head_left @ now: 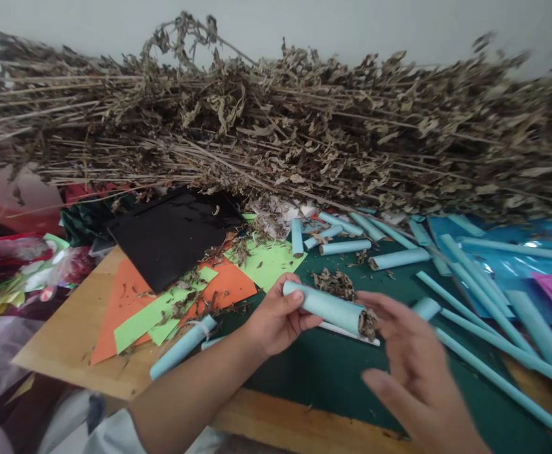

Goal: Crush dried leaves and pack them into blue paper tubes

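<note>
My left hand (276, 318) grips one end of a light blue paper roll (325, 307) held level above a dark green cutting mat (318, 372). Dried leaf bits fill the roll's right end. Just right of that end, my right hand (412, 372) hovers with its fingers spread, holding nothing and blurred by motion. A small heap of crumbled dried leaves (335, 282) lies on the mat just beyond the roll.
A big pile of dried leafy stalks (276, 132) spans the back of the table. Several light blue rolls and long thin paper tubes (474, 315) lie at right. Orange and green paper sheets (171, 302) and a black board (171, 236) lie at left.
</note>
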A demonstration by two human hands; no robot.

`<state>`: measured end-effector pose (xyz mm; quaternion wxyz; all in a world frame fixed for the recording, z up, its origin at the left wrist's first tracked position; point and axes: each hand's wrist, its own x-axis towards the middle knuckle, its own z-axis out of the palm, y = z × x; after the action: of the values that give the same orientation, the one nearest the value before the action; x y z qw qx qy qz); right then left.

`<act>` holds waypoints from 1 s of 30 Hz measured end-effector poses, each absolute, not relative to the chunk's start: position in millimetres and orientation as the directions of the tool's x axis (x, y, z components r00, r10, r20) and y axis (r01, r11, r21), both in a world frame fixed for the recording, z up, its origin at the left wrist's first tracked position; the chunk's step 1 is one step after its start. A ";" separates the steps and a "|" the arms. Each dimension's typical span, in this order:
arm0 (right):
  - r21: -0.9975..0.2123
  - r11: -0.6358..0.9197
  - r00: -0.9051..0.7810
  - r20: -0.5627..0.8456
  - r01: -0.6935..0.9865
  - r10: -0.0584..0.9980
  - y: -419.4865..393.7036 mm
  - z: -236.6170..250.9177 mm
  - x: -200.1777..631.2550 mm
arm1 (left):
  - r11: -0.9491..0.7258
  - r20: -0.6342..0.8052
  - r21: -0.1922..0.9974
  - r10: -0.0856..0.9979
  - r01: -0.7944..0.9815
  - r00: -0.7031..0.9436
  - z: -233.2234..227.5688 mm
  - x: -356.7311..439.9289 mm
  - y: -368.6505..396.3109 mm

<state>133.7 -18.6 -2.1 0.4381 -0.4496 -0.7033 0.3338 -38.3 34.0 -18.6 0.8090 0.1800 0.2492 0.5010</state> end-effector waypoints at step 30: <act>-0.506 0.574 -0.710 -0.115 0.644 0.695 59.0 10.5 120.4 | -0.264 0.241 0.964 0.868 -0.006 0.434 -6.0 -31.0 11.0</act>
<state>120.4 59.0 10.5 0.0482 -0.3780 -0.8858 0.2651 -31.0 11.0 -6.0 0.5150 0.6723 0.3205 0.4244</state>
